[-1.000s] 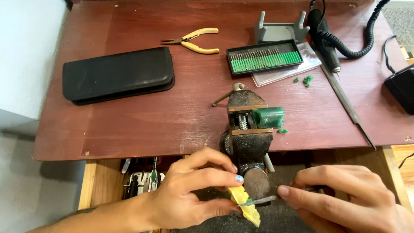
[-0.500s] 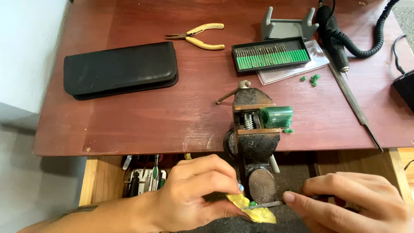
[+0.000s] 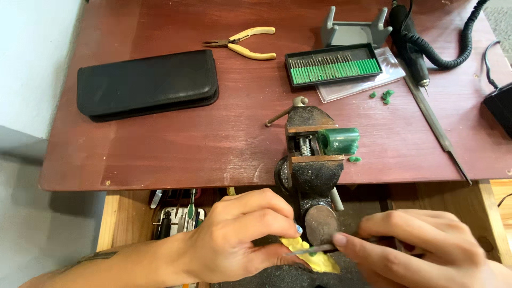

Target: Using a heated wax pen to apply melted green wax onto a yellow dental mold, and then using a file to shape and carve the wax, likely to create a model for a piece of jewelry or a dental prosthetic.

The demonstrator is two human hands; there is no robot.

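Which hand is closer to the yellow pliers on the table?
Left. The left hand is below the yellow pliers, near the table edge; the right hand is farther, on the other side of the vise.

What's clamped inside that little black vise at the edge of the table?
The vise grips a green translucent block, which juts out to one side between the jaws. A steel screw shows in the gap beside it. How far the block reaches in is hidden by the jaws.
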